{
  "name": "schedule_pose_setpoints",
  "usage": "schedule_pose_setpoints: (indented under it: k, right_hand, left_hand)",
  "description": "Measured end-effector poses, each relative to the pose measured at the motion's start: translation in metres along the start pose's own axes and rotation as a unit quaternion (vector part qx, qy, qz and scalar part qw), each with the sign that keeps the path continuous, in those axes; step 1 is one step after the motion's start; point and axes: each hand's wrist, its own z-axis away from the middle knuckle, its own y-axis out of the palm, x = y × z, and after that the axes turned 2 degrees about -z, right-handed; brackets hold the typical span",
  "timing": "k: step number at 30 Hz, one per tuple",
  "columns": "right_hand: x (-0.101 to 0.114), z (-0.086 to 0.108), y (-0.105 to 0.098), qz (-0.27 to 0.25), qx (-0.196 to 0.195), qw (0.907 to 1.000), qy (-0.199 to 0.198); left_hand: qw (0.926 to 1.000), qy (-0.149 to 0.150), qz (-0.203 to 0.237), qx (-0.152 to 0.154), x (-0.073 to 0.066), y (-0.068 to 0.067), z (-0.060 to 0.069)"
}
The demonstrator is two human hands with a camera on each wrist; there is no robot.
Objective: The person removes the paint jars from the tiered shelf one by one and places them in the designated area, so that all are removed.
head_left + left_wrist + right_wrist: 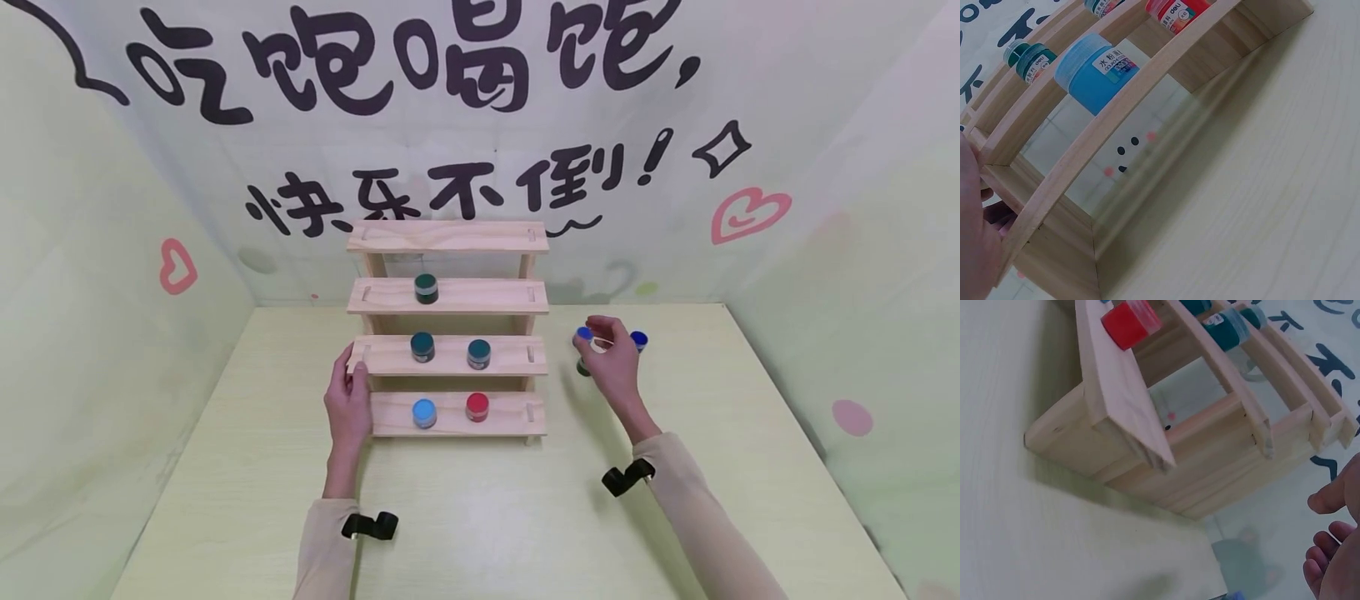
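Observation:
At the left end of the wooden rack (450, 362), my left hand (349, 408) grips a shelf edge, its fingers partly behind the wood in the left wrist view. My right hand (615, 362) is right of the rack, thumb and fingers apart around a blue-lidded jar (583, 334); contact with it is unclear. The right wrist view shows no jar between thumb and curved fingers (1319, 553). A dark green jar (582, 367) is partly hidden below that hand. Another blue-lidded jar (639, 340) stands behind its wrist side.
On the rack's lowest shelf stand a light blue jar (424, 413) and a red jar (477, 407). Two teal-lidded jars (422, 347) are one shelf up, and a dark green jar (426, 288) sits above them. A printed backdrop (480, 133) rises behind the table (480, 517).

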Motion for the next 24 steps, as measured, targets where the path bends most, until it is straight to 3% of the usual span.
schedule_pose_setpoints:
  k: [6, 13, 16, 24]
  right_hand:
    - [0.038, 0.003, 0.007, -0.022, 0.009, 0.9997, -0.004]
    - [0.094, 0.014, 0.023, -0.043, 0.032, 0.9979, -0.035]
    - [0.105, 0.014, 0.032, -0.048, 0.04, 0.9969, -0.048]
    - [0.096, -0.001, 0.064, -0.07, 0.056, 0.994, -0.062]
  left_hand:
    - [1.0, -0.002, 0.0, -0.001, -0.002, 0.0, 0.0]
    - [1.0, -0.002, -0.001, 0.001, -0.003, 0.0, 0.0]
    - [1.0, -0.002, 0.001, 0.007, -0.003, 0.001, 0.001]
    - [0.9999, -0.006, -0.003, 0.008, -0.003, 0.0, 0.001]
